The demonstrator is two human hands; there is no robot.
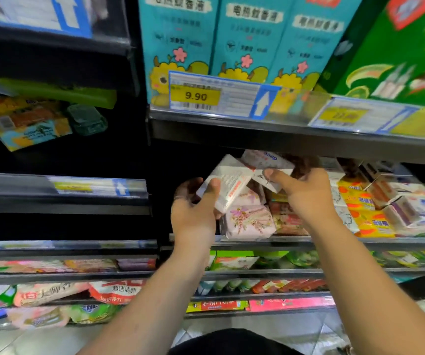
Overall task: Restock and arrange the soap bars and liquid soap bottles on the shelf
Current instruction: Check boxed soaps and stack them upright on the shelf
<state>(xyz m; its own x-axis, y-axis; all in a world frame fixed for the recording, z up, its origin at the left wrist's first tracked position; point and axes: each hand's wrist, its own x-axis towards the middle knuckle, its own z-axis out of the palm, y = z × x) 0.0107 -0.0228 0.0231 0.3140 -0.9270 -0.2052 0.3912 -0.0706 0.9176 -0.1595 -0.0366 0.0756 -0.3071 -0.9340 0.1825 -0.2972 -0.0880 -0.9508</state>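
Just below the upper shelf, both hands work at the left end of the soap shelf; the left hand grasps a white soap box, thumb laid up its near face and the fingers curled round its left edge; the box stands tilted, its top leaning right, and sits above and to the right of the palm. The right hand grips a second white box with blue lettering, the thumb pressed on its near side, the other fingers hidden behind it; this box lies up and left of the hand, its lower corner touching or just beside the top of the first box; I cannot tell which.

Beneath the two boxes, pink floral soap bars lie stacked at the near edge of the shelf, just right of the left wrist; red-patterned packs sit between them and the right forearm; farther right come yellow soap packs and then more white cartons, some tipped over.

On the upper shelf stand teal cartons and, to the right, a green carton; a yellow price tag reads 9.90.
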